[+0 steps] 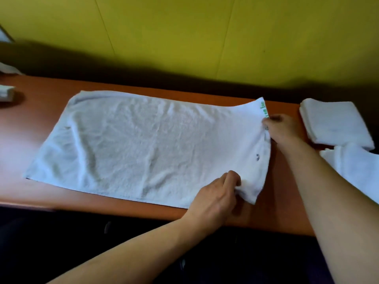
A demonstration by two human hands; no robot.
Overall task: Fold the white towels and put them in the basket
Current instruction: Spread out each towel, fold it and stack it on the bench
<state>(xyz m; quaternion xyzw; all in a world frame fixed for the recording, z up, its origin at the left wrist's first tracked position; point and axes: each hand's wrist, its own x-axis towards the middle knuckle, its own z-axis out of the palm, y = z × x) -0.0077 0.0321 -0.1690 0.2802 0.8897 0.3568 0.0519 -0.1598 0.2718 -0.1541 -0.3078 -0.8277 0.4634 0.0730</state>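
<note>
A white towel (143,144) lies spread out lengthwise across the orange-brown table (287,201), with green lettering along its right short edge. My left hand (217,195) pinches the towel's near right corner, which is lifted slightly off the table. My right hand (281,128) grips the far part of the same right edge, just below the green lettering. No basket is in view.
A folded white towel (334,121) sits at the table's right end, with another white cloth (356,171) just in front of it. A small white object (6,93) rests at the far left. A yellow-green wall (184,33) stands behind the table.
</note>
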